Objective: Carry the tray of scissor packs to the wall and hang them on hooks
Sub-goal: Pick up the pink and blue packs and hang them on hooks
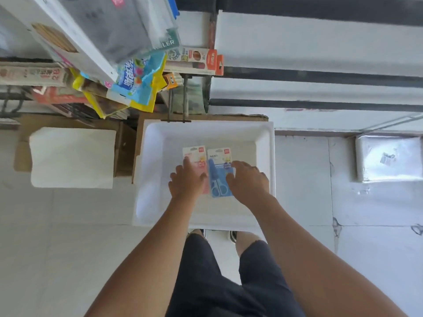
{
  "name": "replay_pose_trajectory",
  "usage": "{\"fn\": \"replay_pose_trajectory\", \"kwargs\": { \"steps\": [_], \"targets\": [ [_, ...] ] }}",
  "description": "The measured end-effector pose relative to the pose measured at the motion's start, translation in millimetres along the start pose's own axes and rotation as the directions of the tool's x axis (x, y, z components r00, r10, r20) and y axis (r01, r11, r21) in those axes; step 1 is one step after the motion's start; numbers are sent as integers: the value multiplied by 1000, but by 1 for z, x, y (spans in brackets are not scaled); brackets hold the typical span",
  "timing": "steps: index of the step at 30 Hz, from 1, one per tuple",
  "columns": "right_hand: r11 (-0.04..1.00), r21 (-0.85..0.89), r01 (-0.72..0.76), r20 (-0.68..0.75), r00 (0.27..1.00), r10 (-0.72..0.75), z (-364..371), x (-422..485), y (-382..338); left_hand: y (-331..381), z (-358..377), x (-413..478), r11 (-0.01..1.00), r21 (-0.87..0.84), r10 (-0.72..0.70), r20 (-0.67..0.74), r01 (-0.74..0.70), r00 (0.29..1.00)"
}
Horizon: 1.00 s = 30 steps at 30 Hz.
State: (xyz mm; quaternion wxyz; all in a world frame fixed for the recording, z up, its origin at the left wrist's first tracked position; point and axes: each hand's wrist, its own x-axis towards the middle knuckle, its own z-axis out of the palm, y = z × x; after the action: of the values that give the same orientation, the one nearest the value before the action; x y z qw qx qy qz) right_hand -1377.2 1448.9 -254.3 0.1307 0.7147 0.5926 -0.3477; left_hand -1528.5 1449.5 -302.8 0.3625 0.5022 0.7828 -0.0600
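A white tray (263, 143) rests on the floor in front of me, partly on a cardboard box. Two scissor packs lie flat inside it, side by side: a pink pack (196, 156) on the left and a blue pack (218, 177) on the right. My left hand (187, 179) lies on the pink pack with fingers spread over it. My right hand (248, 181) touches the right edge of the blue pack, thumb and fingers at its side. Neither pack is lifted. Metal hooks (184, 99) jut from the slatted wall just above the tray's far rim.
Hanging stationery packs (137, 83) crowd the wall at the upper left. A white stack (73, 156) sits on cardboard to the tray's left. A wrapped white bundle (389, 159) lies on the floor at right. White slat wall (320, 53) with dark grooves fills the upper right.
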Motion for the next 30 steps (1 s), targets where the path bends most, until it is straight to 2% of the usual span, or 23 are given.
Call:
{"fn": "replay_pose_trajectory", "kwargs": {
  "steps": [3,8,13,17,21,26,30],
  "targets": [
    [998,43,-39,-1,999,39,16,6,4,0,23,12,985,-101,-138,51,143,989],
    [995,69,-78,-13,997,79,36,11,10,-1,40,20,954,-189,-249,-72,232,966],
    [984,135,-114,-31,992,120,51,17,9,-12,44,35,861,-409,-336,-14,301,942],
    [962,208,-178,-59,979,194,63,23,6,-21,33,29,674,-686,-326,57,274,944],
    [926,266,-268,-78,952,297,76,34,1,-26,8,15,531,-813,-289,89,237,953],
    [911,215,-352,-67,925,374,87,52,-4,-42,-9,2,488,-848,-210,118,208,971],
    [850,331,-410,20,904,428,80,63,-4,-48,-14,-4,485,-850,-197,126,208,972]
  ]
}}
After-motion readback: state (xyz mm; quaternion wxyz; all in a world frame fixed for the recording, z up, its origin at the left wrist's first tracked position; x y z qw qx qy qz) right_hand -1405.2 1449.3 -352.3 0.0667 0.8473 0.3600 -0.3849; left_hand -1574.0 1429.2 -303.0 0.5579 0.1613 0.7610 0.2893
